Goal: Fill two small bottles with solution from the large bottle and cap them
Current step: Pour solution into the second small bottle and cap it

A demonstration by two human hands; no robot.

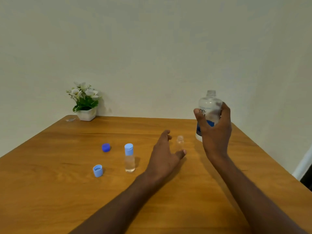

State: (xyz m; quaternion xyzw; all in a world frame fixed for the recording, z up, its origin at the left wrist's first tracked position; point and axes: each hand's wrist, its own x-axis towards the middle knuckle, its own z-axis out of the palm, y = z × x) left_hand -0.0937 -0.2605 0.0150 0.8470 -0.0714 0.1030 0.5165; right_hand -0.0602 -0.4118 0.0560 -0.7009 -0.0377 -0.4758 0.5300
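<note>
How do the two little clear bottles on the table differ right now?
The capped small bottle wears a light blue cap; the open small bottle has a bare neck with no cap. The capped one stands alone, left of the left hand; the open one stands just past that hand's spread fingers. The capped one holds clear liquid; the open one's level is too faint to tell. Both are clear, upright and on the table.

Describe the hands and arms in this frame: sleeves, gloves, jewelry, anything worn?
Both are bare. The left hand and right hand wear no gloves, and no rings, watch or bands show on the fingers or wrists. Both forearms are uncovered as far as the bottom edge of the frame; no sleeve is in view. No markings or tape are visible.
</note>
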